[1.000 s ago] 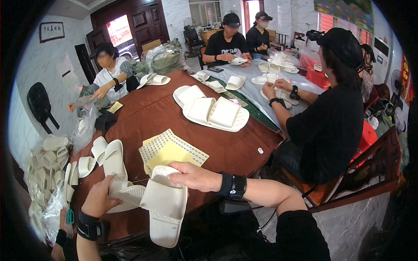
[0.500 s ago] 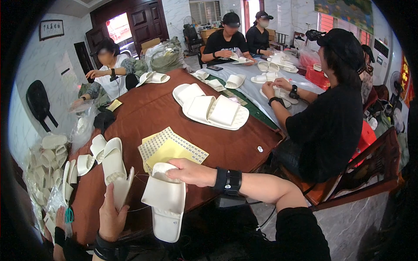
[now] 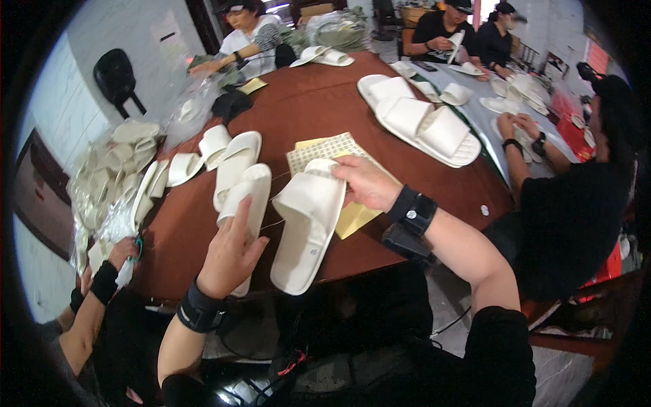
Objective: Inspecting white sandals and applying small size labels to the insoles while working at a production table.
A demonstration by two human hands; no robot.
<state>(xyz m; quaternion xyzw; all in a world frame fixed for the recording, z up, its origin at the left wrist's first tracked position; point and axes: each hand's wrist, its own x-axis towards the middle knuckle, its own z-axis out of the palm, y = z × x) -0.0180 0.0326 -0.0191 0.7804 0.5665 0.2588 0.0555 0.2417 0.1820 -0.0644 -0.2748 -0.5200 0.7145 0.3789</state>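
My right hand [image 3: 366,183] grips a white slide slipper [image 3: 305,237] by its toe end, thumb on top. The slipper hangs over the table's near edge, its insole facing up and a small printed mark at the heel. My left hand [image 3: 234,254] rests with fingers stretched along the strap of a second white slipper [image 3: 256,186], thumb apart. A thin thread runs between these two slippers. Another pair of white slippers [image 3: 237,152] lies just beyond the left one. Yellow sticker sheets [image 3: 352,220], one with a printed grid, lie under and behind my right hand.
A large white pair [image 3: 427,129] stands on the brown-covered table [image 3: 305,95]. Bagged slippers [image 3: 115,169] pile up at the left, where a neighbour's hand [image 3: 123,252] is beside a small teal item. Other people work around the table, one close on my right [image 3: 576,197].
The view has shifted, so the table sits further right. The right-hand slipper has turned and tilts more to the left. My left fingers now lie over the other slipper's strap instead of along its side.
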